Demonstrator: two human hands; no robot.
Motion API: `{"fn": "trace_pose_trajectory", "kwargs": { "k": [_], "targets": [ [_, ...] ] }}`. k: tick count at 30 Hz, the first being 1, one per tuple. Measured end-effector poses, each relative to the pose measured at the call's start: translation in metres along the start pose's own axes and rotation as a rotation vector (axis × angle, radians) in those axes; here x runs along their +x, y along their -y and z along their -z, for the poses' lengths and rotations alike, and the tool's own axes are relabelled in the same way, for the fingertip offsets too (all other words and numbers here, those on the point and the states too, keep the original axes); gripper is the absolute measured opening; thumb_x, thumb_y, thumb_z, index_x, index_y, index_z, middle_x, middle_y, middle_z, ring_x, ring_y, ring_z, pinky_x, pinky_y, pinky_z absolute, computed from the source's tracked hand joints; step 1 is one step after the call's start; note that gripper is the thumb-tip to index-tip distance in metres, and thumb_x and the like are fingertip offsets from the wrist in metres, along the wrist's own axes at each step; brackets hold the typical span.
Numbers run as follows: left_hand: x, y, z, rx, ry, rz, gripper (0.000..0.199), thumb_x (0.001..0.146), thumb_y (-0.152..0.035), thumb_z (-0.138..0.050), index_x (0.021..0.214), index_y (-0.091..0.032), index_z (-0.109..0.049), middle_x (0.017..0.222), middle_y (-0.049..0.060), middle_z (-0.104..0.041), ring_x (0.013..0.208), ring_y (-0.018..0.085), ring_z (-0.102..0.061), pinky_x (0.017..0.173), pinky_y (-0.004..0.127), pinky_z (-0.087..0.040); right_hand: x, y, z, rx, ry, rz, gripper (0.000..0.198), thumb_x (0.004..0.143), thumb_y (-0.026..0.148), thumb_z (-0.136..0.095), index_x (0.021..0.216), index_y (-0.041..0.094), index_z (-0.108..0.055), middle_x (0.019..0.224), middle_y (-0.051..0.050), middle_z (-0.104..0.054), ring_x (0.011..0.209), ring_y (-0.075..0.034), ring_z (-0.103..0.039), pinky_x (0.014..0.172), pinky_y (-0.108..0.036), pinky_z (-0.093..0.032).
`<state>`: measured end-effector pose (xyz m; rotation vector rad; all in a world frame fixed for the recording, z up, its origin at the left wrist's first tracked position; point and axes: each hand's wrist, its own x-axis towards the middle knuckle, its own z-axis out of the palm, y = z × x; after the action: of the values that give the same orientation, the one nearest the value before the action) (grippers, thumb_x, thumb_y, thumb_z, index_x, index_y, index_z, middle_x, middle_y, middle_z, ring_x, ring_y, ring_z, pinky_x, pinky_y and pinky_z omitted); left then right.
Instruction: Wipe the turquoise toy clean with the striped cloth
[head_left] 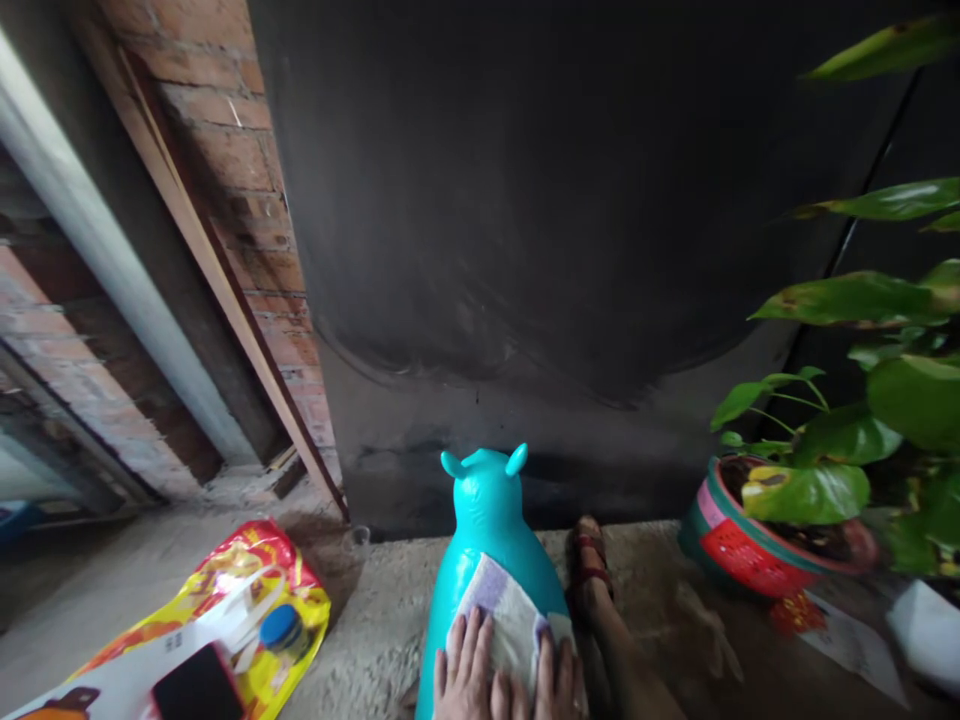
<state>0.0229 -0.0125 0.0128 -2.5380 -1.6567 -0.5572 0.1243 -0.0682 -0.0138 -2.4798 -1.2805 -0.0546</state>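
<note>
Right now we have both hands low at the bottom edge of the view, pressed on a folded cloth [504, 618] that lies across the back of a teal inflatable animal toy [486, 540]. Our left hand [463, 672] lies flat with fingers spread on the cloth's near left part; our right hand [556, 684] rests on its right edge, fingers close together, and we cannot tell whether it pinches the fabric or only presses it. The toy stands upright, its long axis running away from us, head and two small ears toward the dark wall [570, 220]. The cloth sits directly ahead of both hands, about equally near each. Our sandalled foot [589, 570] rests just right of the toy on the rough concrete floor [375, 620]. To the left lies a yellow and red plastic bag [240, 590]; to the right stands a potted plant [772, 530], with brick wall [247, 190] behind on the left.
</note>
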Motion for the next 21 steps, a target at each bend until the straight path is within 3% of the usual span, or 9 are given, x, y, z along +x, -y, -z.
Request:
{"fn": "trace_pose_trajectory", "kwargs": {
  "k": [2, 5, 10, 13, 16, 21],
  "targets": [
    [0.004, -0.005, -0.002, -0.027, 0.032, 0.068, 0.05, 0.085, -0.026, -0.036, 0.132, -0.029, -0.05, 0.144, 0.001, -0.046, 0.133, 0.027, -0.042, 0.104, 0.051, -0.038, 0.022, 0.01, 0.005, -0.065, 0.05, -0.079, 0.061, 0.087, 0.058, -0.026, 0.141, 0.032, -0.041, 0.141, -0.012, -0.046, 0.128, -0.038, -0.044, 0.083, -0.063, -0.049],
    [0.006, -0.007, -0.009, -0.079, 0.046, 0.095, 0.051, 0.085, -0.028, -0.037, 0.135, -0.032, -0.046, 0.145, 0.0, -0.044, 0.135, 0.026, -0.04, 0.107, 0.05, -0.035, 0.065, 0.028, 0.021, -0.107, 0.196, -0.111, 0.065, 0.091, 0.053, -0.027, 0.147, 0.022, -0.027, 0.151, -0.014, -0.03, 0.137, -0.034, -0.031, 0.089, -0.058, -0.047],
    [0.004, -0.006, -0.016, -0.055, 0.035, 0.11, 0.051, 0.085, -0.029, -0.036, 0.135, -0.027, -0.046, 0.144, 0.001, -0.045, 0.134, 0.025, -0.042, 0.107, 0.048, -0.036, 0.111, 0.048, 0.043, -0.043, 0.272, -0.131, 0.069, 0.092, 0.059, -0.031, 0.149, 0.025, -0.014, 0.153, -0.014, -0.025, 0.139, -0.033, -0.024, 0.094, -0.062, -0.041],
    [0.005, -0.005, -0.011, -0.024, 0.029, 0.095, 0.05, 0.086, -0.029, -0.033, 0.133, -0.023, -0.049, 0.144, 0.004, -0.045, 0.133, 0.025, -0.043, 0.105, 0.047, -0.038, 0.103, 0.05, 0.046, -0.047, 0.299, -0.169, 0.065, 0.093, 0.057, -0.03, 0.149, 0.026, -0.016, 0.153, -0.013, -0.024, 0.139, -0.032, -0.025, 0.094, -0.061, -0.041],
    [0.01, -0.003, 0.002, -0.05, 0.086, 0.104, 0.049, 0.088, -0.03, -0.032, 0.134, -0.027, -0.047, 0.145, 0.003, -0.043, 0.135, 0.024, -0.041, 0.106, 0.047, -0.039, 0.075, 0.045, 0.045, -0.093, 0.308, -0.157, 0.062, 0.094, 0.053, -0.031, 0.147, 0.023, -0.024, 0.154, -0.012, -0.023, 0.139, -0.032, -0.025, 0.094, -0.058, -0.042],
    [0.002, 0.002, 0.018, -0.123, 0.276, 0.162, 0.05, 0.09, -0.034, -0.029, 0.139, -0.027, -0.04, 0.15, 0.0, -0.034, 0.139, 0.022, -0.033, 0.11, 0.049, -0.035, 0.004, 0.02, 0.031, -0.146, 0.131, -0.102, 0.059, 0.094, 0.051, -0.028, 0.145, 0.023, -0.029, 0.151, -0.011, -0.029, 0.136, -0.032, -0.033, 0.089, -0.056, -0.048]
  ]
}}
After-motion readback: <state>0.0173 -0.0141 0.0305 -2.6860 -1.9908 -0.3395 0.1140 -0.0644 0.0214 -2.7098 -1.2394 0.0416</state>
